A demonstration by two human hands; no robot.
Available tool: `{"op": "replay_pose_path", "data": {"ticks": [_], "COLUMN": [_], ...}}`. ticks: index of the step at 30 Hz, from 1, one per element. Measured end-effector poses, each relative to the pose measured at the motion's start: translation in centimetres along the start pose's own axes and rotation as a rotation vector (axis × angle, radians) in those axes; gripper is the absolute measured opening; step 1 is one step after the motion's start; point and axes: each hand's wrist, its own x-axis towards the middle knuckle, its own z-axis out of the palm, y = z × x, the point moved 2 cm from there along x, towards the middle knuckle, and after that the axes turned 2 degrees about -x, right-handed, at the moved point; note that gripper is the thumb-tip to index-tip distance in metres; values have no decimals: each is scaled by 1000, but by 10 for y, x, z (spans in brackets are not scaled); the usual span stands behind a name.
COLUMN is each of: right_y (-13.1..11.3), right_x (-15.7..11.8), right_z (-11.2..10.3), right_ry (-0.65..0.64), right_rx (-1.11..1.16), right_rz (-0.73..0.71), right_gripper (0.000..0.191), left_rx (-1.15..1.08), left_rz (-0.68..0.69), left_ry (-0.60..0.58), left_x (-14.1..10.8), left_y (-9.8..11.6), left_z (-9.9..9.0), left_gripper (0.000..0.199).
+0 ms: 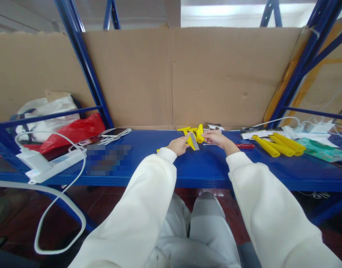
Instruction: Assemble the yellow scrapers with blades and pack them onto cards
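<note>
Over the blue shelf (148, 149), my left hand (179, 146) is closed on a yellow plastic piece (190, 142) with a flat grey strip (194, 142) along it. To its right, my right hand (216, 137) has its fingers pinched together at the edge of another yellow plastic part (200, 134). The two yellow parts lie close together or overlap; whether they are joined I cannot tell. More yellow plastic (184, 129) shows just behind my left hand. A thin metal shaft lies below my right hand, and a red-handled tool (245, 146) rests beside my right wrist.
Several yellow tubular handles (282, 146) lie on the right, next to a green packet (321, 149) and white cables. On the left are a white power strip (57, 165), a phone (116, 131) with a coiled cable, and a red bag (73, 132). Cardboard (215, 78) stands behind.
</note>
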Motion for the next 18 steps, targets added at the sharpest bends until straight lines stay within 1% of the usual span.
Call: {"op": "replay_pose_path", "data": {"ticks": [3, 7, 11, 18], "right_y": [-3, -5, -6, -7], "right_x": [-5, -9, -10, -10], "right_z": [5, 8, 14, 21], "right_ry": [-129, -224, -276, -291], "right_rx": [-38, -87, -133, -156], "right_rz": [-16, -57, -53, -88], "right_gripper": [28, 30, 30, 29], "left_rx": [0, 8, 8, 21], "left_rz": [-22, -42, -39, -33], "left_ry": [-6, -11, -7, 0], "left_x": [0, 0, 0, 1], "left_y": [0, 2, 2, 0], "left_z": [0, -1, -1, 1], "left_gripper": [73, 76, 79, 81]}}
